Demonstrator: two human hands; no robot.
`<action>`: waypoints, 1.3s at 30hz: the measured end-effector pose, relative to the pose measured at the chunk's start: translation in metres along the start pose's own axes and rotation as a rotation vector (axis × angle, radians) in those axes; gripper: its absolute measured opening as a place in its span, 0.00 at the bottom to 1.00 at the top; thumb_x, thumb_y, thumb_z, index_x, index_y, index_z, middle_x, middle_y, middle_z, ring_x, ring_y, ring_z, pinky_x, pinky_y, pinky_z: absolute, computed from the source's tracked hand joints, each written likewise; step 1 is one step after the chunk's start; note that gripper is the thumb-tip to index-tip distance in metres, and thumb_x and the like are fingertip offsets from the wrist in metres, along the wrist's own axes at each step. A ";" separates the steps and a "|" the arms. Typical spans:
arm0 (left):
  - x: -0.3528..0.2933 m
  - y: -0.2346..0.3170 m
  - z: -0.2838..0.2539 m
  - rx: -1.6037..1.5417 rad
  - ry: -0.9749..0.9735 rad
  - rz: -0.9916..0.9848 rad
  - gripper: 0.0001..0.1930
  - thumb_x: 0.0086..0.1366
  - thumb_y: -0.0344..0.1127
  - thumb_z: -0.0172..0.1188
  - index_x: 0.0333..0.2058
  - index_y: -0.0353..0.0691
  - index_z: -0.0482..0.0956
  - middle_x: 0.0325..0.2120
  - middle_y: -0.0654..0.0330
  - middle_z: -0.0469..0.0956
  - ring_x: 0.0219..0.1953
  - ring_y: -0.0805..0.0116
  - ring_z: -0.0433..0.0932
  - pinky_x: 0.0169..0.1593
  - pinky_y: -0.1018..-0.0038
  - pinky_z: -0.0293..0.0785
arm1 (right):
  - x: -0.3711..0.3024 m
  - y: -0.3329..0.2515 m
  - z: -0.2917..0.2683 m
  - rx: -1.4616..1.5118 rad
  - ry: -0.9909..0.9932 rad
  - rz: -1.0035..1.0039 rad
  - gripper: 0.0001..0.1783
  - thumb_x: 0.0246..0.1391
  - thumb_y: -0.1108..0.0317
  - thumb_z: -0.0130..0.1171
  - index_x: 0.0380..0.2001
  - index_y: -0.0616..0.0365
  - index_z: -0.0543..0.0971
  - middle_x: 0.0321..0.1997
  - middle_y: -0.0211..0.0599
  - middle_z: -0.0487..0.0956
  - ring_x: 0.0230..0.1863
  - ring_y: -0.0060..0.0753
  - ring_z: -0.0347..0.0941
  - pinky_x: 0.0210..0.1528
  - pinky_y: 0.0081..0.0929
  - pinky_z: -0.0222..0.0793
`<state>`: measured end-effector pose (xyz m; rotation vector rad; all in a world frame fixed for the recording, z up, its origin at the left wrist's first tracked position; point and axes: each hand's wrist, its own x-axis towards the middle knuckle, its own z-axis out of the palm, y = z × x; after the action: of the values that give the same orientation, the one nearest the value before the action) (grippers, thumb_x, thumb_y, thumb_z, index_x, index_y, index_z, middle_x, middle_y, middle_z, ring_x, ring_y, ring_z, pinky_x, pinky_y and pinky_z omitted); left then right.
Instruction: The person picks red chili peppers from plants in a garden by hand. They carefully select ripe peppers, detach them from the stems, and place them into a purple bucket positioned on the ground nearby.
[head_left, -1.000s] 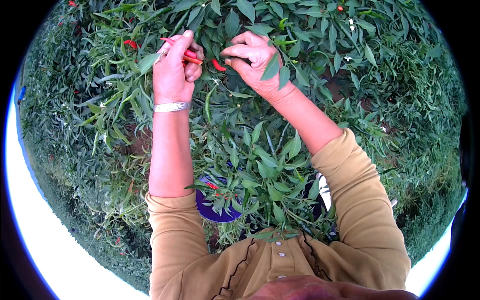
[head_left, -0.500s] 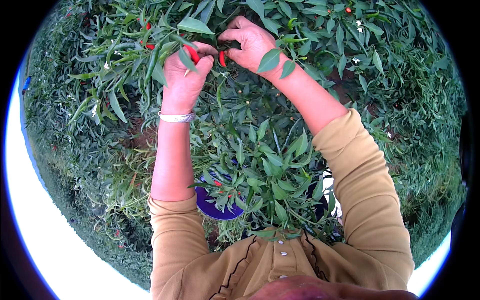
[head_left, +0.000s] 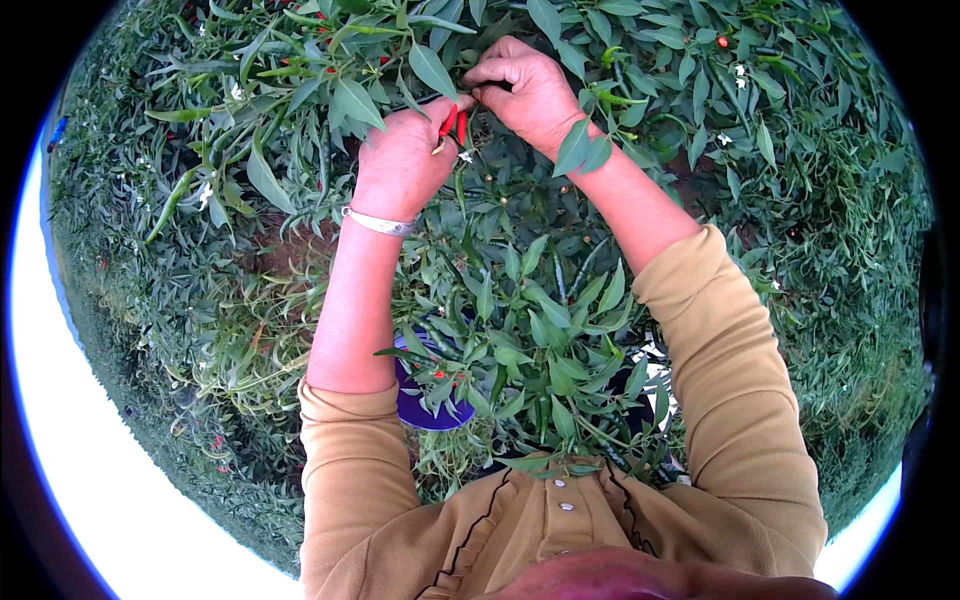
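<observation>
Up among the leaves of the chilli plant (head_left: 520, 300), the left hand (head_left: 400, 160) closes around red chillies (head_left: 452, 124), while the right hand (head_left: 525, 90), just beside it, pinches a stem. Below both, a purple container (head_left: 425, 405) sits half hidden under foliage.

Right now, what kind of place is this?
Most likely an outdoor chilli pepper field or garden plot. Dense green pepper plants fill the view, the left hand holds picked red chillies, and a purple container sits among the foliage.
</observation>
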<state>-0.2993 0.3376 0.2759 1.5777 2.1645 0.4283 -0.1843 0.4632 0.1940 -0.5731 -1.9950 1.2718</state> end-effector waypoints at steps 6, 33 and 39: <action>0.002 -0.018 0.019 -0.692 0.205 -0.138 0.11 0.56 0.30 0.66 0.38 0.37 0.80 0.28 0.65 0.80 0.27 0.78 0.73 0.34 0.79 0.70 | 0.004 -0.016 -0.009 -0.227 -0.153 -0.105 0.10 0.40 0.75 0.62 0.31 0.56 0.82 0.30 0.36 0.74 0.33 0.39 0.74 0.36 0.32 0.71; 0.022 0.015 0.032 -1.302 0.567 -0.450 0.08 0.52 0.28 0.66 0.29 0.35 0.76 0.21 0.59 0.78 0.19 0.76 0.72 0.19 0.83 0.59 | 0.016 -0.007 -0.002 -0.336 -0.137 -0.136 0.10 0.36 0.78 0.59 0.27 0.58 0.80 0.35 0.42 0.74 0.36 0.50 0.74 0.38 0.39 0.72; 0.011 0.035 0.042 -0.240 0.737 0.032 0.06 0.55 0.30 0.66 0.28 0.36 0.79 0.20 0.58 0.77 0.20 0.70 0.74 0.27 0.75 0.70 | 0.018 0.000 -0.003 -0.191 -0.094 0.007 0.08 0.38 0.74 0.61 0.27 0.61 0.80 0.32 0.48 0.76 0.35 0.50 0.75 0.37 0.38 0.72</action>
<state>-0.2521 0.3584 0.2553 1.4560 2.4531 1.4036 -0.1935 0.4769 0.2007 -0.6214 -2.2101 1.1378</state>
